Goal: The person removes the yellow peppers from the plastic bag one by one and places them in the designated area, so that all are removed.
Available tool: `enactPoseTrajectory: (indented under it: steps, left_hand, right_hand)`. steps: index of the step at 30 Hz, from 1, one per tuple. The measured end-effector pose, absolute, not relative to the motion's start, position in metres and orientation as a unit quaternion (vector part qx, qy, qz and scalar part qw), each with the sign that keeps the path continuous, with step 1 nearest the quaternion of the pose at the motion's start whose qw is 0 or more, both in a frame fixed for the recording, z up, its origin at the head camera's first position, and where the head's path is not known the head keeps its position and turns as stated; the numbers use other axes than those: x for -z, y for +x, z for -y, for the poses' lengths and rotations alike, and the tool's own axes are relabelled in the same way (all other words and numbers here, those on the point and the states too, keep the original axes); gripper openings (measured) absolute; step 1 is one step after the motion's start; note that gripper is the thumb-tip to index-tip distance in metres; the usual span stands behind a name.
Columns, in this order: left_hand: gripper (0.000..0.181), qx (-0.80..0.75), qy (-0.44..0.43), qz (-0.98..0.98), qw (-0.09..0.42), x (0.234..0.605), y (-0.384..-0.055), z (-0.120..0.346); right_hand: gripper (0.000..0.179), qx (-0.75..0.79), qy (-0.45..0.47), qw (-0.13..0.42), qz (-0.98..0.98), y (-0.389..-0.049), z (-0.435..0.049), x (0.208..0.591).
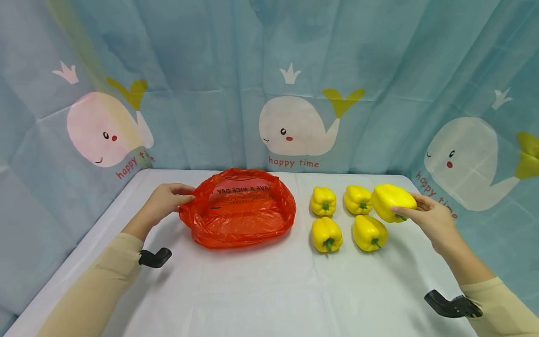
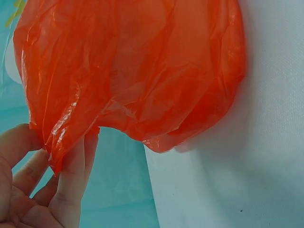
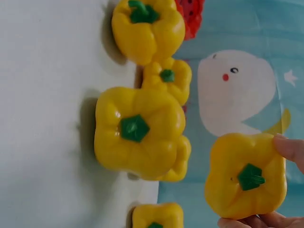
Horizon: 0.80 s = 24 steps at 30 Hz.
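My left hand pinches the left rim of a red plastic bag, whose wide mouth faces me. In the left wrist view, the thumb and fingers grip a gathered corner of the thin bag. My right hand holds a yellow bell pepper above the table, thumb on the near side. The held pepper shows its green stem in the right wrist view. Several more yellow bell peppers stand between bag and right hand, including a front left pepper and a front right pepper.
A white cloth covers the table. Behind it hangs a blue curtain printed with whales. In the right wrist view, another pepper stands at the bottom edge, partly out of frame. Dark wrist devices sit at both sleeves.
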<state>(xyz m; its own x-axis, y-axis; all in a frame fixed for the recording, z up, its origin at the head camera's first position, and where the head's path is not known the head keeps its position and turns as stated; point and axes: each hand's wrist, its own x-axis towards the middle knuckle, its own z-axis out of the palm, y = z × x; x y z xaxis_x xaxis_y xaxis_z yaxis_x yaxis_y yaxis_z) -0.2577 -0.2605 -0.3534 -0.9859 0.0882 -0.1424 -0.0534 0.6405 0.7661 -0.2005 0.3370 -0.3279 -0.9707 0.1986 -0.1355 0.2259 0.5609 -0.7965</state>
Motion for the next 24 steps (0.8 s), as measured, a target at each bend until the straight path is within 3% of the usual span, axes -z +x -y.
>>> enactPoseTrajectory:
  steps: [24]
  left_hand:
    - [0.05,-0.422,0.01,-0.903,0.08,0.354,-0.257,0.259]
  right_hand:
    - [0.098,0.426,0.193,0.064,-0.882,-0.193,-0.382,0.362]
